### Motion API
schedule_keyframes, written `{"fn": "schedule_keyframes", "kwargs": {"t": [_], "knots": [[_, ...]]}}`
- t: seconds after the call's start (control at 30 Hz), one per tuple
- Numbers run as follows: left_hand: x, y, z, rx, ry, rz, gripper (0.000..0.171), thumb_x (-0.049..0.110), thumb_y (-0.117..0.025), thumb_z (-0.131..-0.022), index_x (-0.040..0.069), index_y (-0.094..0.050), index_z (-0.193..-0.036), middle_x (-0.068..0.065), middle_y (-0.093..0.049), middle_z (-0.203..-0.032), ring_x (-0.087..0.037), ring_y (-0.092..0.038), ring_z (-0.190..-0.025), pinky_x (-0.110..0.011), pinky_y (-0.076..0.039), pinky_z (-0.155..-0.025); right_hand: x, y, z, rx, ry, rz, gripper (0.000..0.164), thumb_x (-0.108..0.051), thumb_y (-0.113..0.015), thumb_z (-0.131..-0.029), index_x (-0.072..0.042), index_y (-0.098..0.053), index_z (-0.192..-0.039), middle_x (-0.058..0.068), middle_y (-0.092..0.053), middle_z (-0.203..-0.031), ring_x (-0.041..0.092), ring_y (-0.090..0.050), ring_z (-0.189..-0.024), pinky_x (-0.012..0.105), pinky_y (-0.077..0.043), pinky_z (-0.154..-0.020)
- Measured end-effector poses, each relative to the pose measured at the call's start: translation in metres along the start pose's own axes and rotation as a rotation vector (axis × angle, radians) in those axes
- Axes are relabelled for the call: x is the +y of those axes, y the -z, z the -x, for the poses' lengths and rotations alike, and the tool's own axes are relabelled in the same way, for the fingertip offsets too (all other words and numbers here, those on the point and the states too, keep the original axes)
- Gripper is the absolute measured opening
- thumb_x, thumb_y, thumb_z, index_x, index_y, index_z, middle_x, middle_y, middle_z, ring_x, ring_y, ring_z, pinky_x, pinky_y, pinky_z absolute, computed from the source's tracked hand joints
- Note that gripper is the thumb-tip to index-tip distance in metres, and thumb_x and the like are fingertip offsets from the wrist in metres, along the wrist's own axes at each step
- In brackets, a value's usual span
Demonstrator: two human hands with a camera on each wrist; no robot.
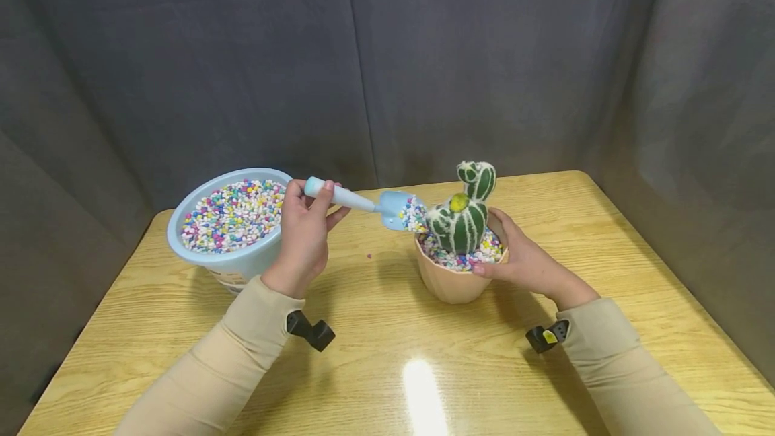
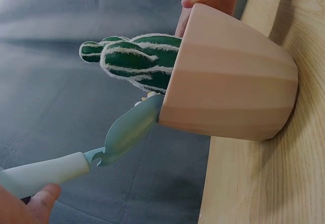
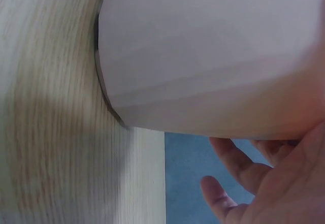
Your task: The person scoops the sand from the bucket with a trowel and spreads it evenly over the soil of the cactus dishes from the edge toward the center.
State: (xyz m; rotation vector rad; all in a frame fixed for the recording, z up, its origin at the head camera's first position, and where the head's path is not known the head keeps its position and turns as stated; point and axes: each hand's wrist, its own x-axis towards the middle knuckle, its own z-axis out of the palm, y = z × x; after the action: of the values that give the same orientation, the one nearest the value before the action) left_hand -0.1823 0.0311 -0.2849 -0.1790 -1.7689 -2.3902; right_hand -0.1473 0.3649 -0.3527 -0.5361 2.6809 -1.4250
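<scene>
My left hand (image 1: pixel 307 231) grips the pale handle of a light blue hand trowel (image 1: pixel 393 209). Colourful pebbles (image 1: pixel 414 214) lie on the blade, whose tip is at the rim of a peach flowerpot (image 1: pixel 451 282). In the left wrist view the trowel (image 2: pixel 129 127) slants up to the pot's rim (image 2: pixel 170 89). A green cactus with white fuzzy ribs (image 1: pixel 466 226) and a yellow flower stands in the pot, pebbles around its base. My right hand (image 1: pixel 527 258) holds the pot's right side, thumb over the rim; the right wrist view shows its fingers (image 3: pixel 236 165) beside the pot wall.
A light blue bucket (image 1: pixel 266 254) full of multicoloured pebbles stands at the left of the wooden table (image 1: pixel 375 355). One small pebble (image 1: pixel 369 256) lies on the tabletop between bucket and pot. Dark grey curtains (image 1: pixel 242 66) hang behind and at both sides.
</scene>
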Motion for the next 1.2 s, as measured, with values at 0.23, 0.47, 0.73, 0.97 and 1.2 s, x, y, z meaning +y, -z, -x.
{"fn": "schedule_keyframes", "kwargs": {"t": [0.23,0.47,0.73,0.97,1.2], "knots": [[0.001,-0.001,0.000,0.003,-0.005,-0.021,0.012,0.007,-0.054,-0.108,0.010,-0.042,-0.108,-0.020,-0.056,-0.123,-0.030,-0.062,-0.120,-0.040,-0.058,-0.097,0.000,0.003,-0.001,-0.013,0.001,0.009,0.114,-0.022,-0.085,-0.085,0.006,-0.003,-0.159,0.028,-0.020,-0.166,0.044,-0.018,-0.153,0.064,-0.014,-0.122],[0.004,-0.004,-0.001,0.002,-0.017,-0.041,0.012,0.006,-0.054,-0.108,0.009,-0.042,-0.105,-0.019,-0.058,-0.120,-0.024,-0.064,-0.113,-0.038,-0.060,-0.094,0.001,0.004,-0.002,-0.019,-0.007,0.015,0.114,-0.024,-0.085,-0.085,0.005,-0.004,-0.160,0.027,-0.021,-0.166,0.045,-0.016,-0.153,0.065,-0.013,-0.122],[0.009,-0.005,-0.003,-0.021,-0.040,-0.074,0.010,0.006,-0.053,-0.108,0.008,-0.043,-0.106,-0.014,-0.060,-0.116,-0.031,-0.062,-0.116,-0.038,-0.060,-0.094,0.000,0.007,-0.003,-0.023,-0.014,0.051,0.117,-0.032,-0.087,-0.084,0.003,-0.006,-0.161,0.027,-0.023,-0.165,0.045,-0.019,-0.151,0.066,-0.018,-0.121],[0.014,-0.005,-0.004,-0.023,-0.032,-0.084,0.011,0.006,-0.053,-0.108,0.009,-0.043,-0.106,-0.018,-0.060,-0.120,-0.022,-0.065,-0.110,-0.041,-0.059,-0.096,-0.002,0.009,-0.005,-0.026,-0.023,0.030,0.119,-0.033,-0.088,-0.084,0.003,-0.005,-0.161,0.027,-0.022,-0.165,0.046,-0.020,-0.151,0.066,-0.019,-0.121],[0.014,-0.005,-0.003,-0.012,-0.001,-0.074,0.011,0.007,-0.053,-0.108,0.008,-0.043,-0.107,-0.018,-0.059,-0.120,-0.021,-0.065,-0.108,-0.037,-0.060,-0.093,-0.007,0.006,0.006,0.008,-0.117,0.013,0.119,-0.031,-0.085,-0.086,-0.005,0.001,-0.164,0.032,-0.014,-0.165,0.055,-0.024,-0.146,0.071,-0.028,-0.115]]}}
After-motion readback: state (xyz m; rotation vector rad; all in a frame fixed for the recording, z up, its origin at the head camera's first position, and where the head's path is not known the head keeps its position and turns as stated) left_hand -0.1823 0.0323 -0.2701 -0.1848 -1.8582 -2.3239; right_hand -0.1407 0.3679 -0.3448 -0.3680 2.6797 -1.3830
